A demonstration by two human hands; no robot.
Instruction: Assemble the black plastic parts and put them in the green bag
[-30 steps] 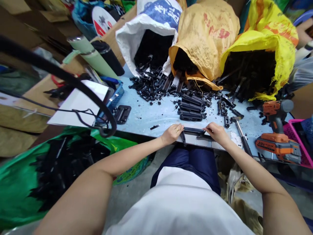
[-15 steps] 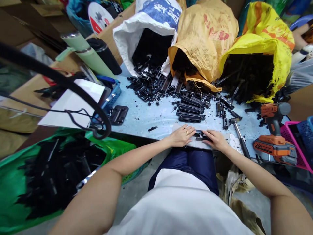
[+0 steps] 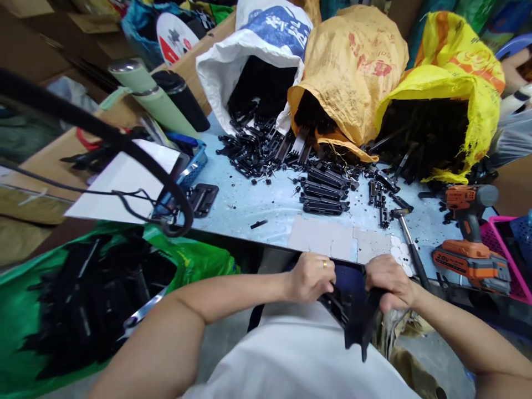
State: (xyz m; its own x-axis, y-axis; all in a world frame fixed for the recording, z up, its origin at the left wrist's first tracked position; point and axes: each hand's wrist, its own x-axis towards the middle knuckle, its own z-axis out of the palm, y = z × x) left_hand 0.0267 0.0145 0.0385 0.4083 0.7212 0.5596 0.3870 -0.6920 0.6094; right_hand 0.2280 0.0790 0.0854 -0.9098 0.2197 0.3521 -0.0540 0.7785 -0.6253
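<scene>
Both my hands are pulled back off the table, above my lap. My left hand [image 3: 311,276] and my right hand [image 3: 388,281] are closed on one black plastic part [image 3: 356,318], folded so that its lower half hangs down in front of my white shirt. A ring shows on my left hand. On the light blue table [image 3: 257,202] in front lies a small stack of similar black parts [image 3: 324,191]. A bare grey pad [image 3: 322,238] sits at the table's near edge.
Three open sacks of black parts lie at the back: white [image 3: 257,61], orange [image 3: 349,66], yellow [image 3: 444,83]. An orange cordless drill [image 3: 469,238] and a hammer [image 3: 409,238] are at right. A green bag of black parts [image 3: 83,299] stands at lower left.
My hands have left the table's near edge and come back over my lap, taking the black part with them. The part now hangs folded below my hands.
</scene>
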